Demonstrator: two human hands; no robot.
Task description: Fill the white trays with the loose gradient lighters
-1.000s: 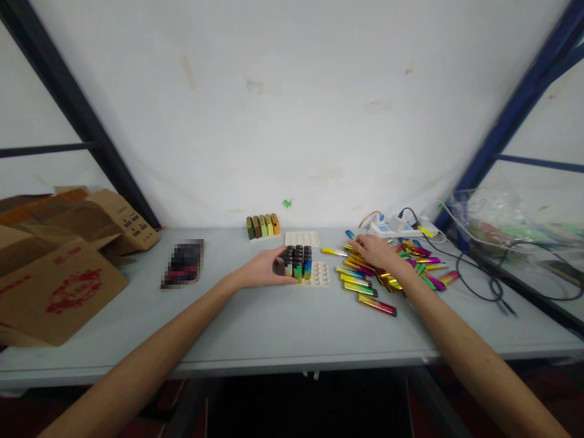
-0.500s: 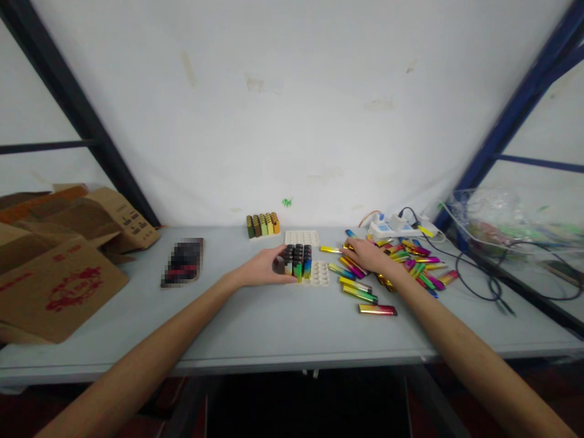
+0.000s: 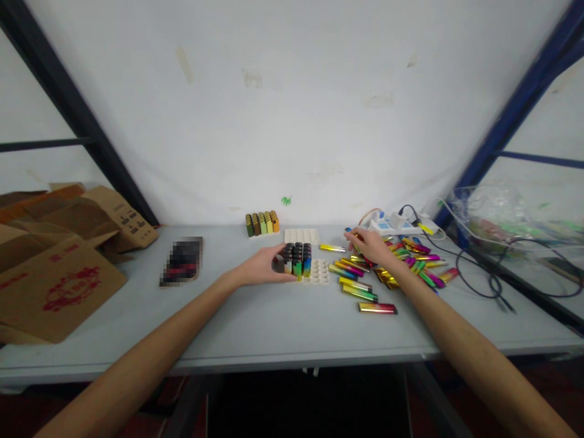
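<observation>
My left hand [image 3: 263, 266] curls against the left side of a white holder tray [image 3: 319, 273] in which several colourful lighters [image 3: 298, 259] stand upright. My right hand [image 3: 370, 248] is lifted a little over a loose pile of shiny multicoloured lighters [image 3: 401, 263] on the grey table [image 3: 255, 316]. Its fingers are curled around lighters picked from the pile. More lighters lie flat between the tray and the pile, one yellow lighter [image 3: 333, 248] apart at the back.
A second white tray [image 3: 302, 236] and a row of green-to-orange lighters [image 3: 262, 224] stand near the wall. A power strip [image 3: 396, 227] with black cables lies back right. Flattened cardboard boxes [image 3: 55, 267] fill the left; a dark packet [image 3: 182, 261] lies beside them.
My right hand drew leftward over the pile, then lifted slightly with fingers curling. Several lighters shifted toward the tray. My left hand stayed at the tray.
</observation>
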